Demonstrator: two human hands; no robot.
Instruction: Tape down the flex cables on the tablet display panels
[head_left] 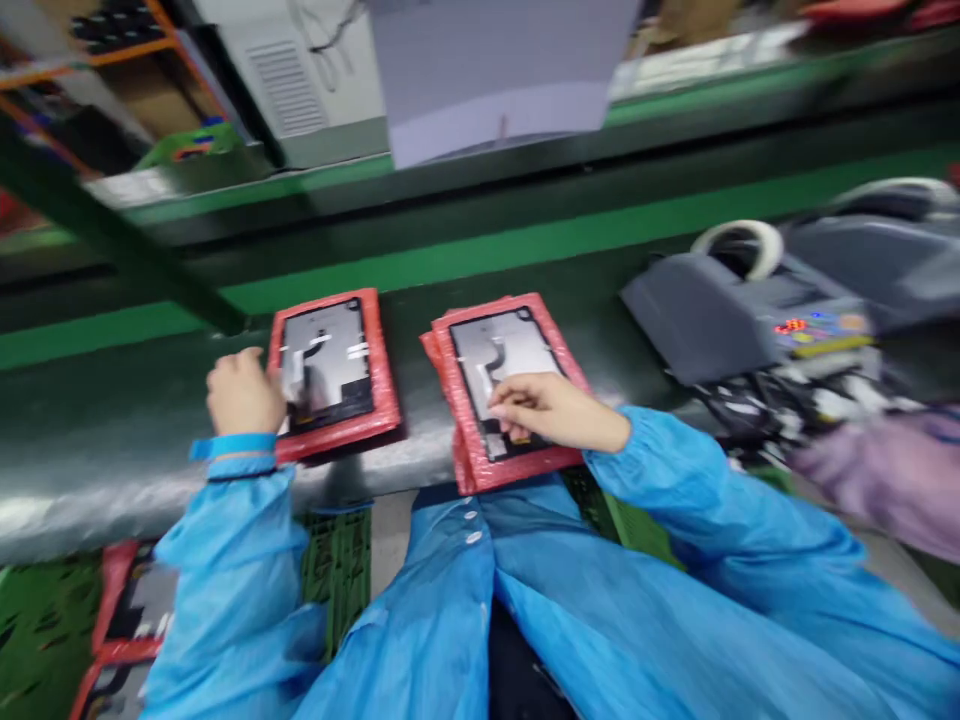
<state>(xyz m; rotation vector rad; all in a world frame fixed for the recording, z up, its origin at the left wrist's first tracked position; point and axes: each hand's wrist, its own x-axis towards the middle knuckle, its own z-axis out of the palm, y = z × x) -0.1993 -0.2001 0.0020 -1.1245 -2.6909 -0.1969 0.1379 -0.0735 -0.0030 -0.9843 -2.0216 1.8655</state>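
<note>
Two flat screen panels with black borders lie on red bubble-wrap sheets on the dark bench. At the left panel's [341, 345] left edge is my left hand [244, 395], its fingers curled down and their tips hidden. Over the lower part of the right panel [517, 345], my right hand [555, 410] is closed with thumb and fingertips pinched together. What is in that pinch, if anything, is too small to make out. Each panel has a dark, bent ribbon-like strip on its grey face. The red bubble wrap [469, 455] under the right panel is in uneven layers.
Grey tape dispensers [712, 310] with a lit display stand at the right, beside a purple sleeve [885, 475] of another person. A green post [150, 255] rises at the left. More wrapped panels [131, 625] sit in green crates below the bench [112, 400].
</note>
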